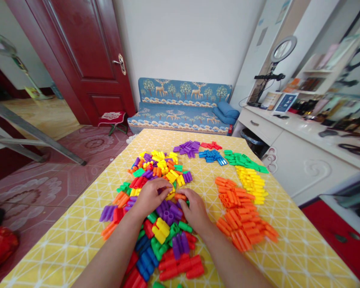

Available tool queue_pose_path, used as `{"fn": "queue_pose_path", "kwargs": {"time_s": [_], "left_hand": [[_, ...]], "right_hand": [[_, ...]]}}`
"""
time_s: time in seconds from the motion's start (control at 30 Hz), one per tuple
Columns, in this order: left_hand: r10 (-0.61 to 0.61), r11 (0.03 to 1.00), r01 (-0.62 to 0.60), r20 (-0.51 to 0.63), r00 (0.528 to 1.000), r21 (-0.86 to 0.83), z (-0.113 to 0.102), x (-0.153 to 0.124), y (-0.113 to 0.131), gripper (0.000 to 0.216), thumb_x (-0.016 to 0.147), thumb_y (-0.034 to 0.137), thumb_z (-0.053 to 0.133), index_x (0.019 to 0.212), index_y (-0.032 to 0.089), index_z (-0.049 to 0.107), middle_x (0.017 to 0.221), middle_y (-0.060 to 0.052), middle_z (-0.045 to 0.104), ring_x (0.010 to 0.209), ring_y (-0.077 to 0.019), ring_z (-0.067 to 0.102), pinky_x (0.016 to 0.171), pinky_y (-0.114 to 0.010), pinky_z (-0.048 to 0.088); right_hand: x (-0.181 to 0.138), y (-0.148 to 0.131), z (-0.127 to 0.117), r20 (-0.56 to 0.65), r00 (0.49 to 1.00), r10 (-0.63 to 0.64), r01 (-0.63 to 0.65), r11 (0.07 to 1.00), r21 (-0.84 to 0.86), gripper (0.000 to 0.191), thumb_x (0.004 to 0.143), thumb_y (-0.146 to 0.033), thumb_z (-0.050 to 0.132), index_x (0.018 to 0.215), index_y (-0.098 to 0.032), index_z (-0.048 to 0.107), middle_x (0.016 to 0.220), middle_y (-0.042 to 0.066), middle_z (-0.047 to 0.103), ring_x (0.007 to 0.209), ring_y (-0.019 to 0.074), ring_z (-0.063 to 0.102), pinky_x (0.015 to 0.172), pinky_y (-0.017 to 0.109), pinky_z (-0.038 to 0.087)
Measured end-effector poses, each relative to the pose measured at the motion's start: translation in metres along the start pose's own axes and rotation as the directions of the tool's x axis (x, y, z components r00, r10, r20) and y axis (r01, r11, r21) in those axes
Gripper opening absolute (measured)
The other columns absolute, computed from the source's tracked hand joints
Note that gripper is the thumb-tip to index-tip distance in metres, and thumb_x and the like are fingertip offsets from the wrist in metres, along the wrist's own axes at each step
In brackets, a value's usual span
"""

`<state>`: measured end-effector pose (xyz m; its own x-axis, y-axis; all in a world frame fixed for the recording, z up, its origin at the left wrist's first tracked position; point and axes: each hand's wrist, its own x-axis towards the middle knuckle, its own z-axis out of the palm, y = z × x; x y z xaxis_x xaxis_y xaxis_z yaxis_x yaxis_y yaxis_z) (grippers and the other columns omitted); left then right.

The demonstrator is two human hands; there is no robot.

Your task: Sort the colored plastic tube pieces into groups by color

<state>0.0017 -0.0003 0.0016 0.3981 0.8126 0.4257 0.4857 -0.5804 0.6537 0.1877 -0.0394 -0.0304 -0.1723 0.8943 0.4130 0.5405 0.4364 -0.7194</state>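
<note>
Both hands are at the centre of the frame, over a mixed heap (168,216) of coloured plastic pieces that spreads from the middle to the lower edge. The right hand (195,209) pinches an orange piece (180,196), which I locate at mid-frame, in the gap between the two hands. The left hand (150,195) is bent downward with the fingers curled in, close to a yellow piece (171,195); from my remote position I cannot tell whether it grasps anything.

The worktop (291,244) is yellow with white lines. On it I note separate one-colour groups. Upper centre: a purple group (187,148), with a red group (211,145) just right of it and a blue group (212,156) below the red. Farther right: a green group (244,161), then a yellow group (252,184) beneath it. Right of centre: a large orange group (243,218), just beside the yellow, its pieces lying at various angles.

Surroundings: I observe a blue patterned sofa (183,114) at upper centre, a dark red door (84,40) at upper left, and a ring light (293,42) above a white dresser (312,160) on the right.
</note>
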Motion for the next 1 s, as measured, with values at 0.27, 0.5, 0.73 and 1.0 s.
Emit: {"fn": "queue_pose_path", "kwargs": {"time_s": [0.27, 0.5, 0.73, 1.0], "left_hand": [[-0.006, 1.000, 0.006, -0.003, 1.000, 0.019, 0.0000, 0.0007, 0.0008, 0.015, 0.084, 0.022, 0.057, 0.088, 0.019, 0.071, 0.088, -0.006, 0.070, 0.082, -0.0167, 0.064, 0.076, -0.028, 0.050], [-0.001, 1.000, 0.001, -0.001, 1.000, 0.009, -0.0007, 0.0010, 0.0040, 0.016, 0.084, 0.024, 0.057, 0.090, 0.020, 0.072, 0.087, -0.006, 0.070, 0.081, -0.0170, 0.065, 0.074, -0.028, 0.051], [0.005, 1.000, -0.005, -0.008, 1.000, -0.007, -0.0011, 0.0007, 0.0022, 0.017, 0.084, 0.022, 0.058, 0.094, 0.021, 0.072, 0.087, -0.006, 0.070, 0.081, -0.0168, 0.064, 0.075, -0.028, 0.050], [0.004, 1.000, -0.003, -0.011, 1.000, 0.004, 0.0005, -0.0003, -0.0008, 0.017, 0.085, 0.022, 0.058, 0.094, 0.020, 0.072, 0.088, -0.006, 0.070, 0.082, -0.0170, 0.064, 0.075, -0.028, 0.050]], "right_hand": [[0.0008, 0.0001, -0.0015, 0.014, 1.000, 0.003, -0.003, 1.000, 0.006, 0.023, 0.081, -0.009, 0.056, 0.099, -0.021, 0.064, 0.097, 0.004, 0.066, 0.095, 0.0200, 0.058, 0.087, 0.033, 0.044], [0.0015, -0.0007, -0.0020, 0.015, 1.000, 0.010, -0.011, 1.000, 0.017, 0.023, 0.081, -0.010, 0.055, 0.100, -0.021, 0.064, 0.099, 0.005, 0.065, 0.097, 0.0207, 0.058, 0.088, 0.034, 0.044], [0.0026, -0.0006, -0.0028, 0.026, 1.000, 0.002, -0.003, 1.000, 0.021, 0.022, 0.083, -0.011, 0.055, 0.101, -0.022, 0.063, 0.099, 0.005, 0.065, 0.097, 0.0210, 0.058, 0.088, 0.035, 0.044], [0.0010, 0.0007, -0.0024, 0.005, 1.000, 0.007, -0.007, 0.999, 0.040, 0.019, 0.085, -0.014, 0.052, 0.100, -0.021, 0.063, 0.099, 0.005, 0.067, 0.096, 0.0207, 0.060, 0.088, 0.034, 0.045]]}}
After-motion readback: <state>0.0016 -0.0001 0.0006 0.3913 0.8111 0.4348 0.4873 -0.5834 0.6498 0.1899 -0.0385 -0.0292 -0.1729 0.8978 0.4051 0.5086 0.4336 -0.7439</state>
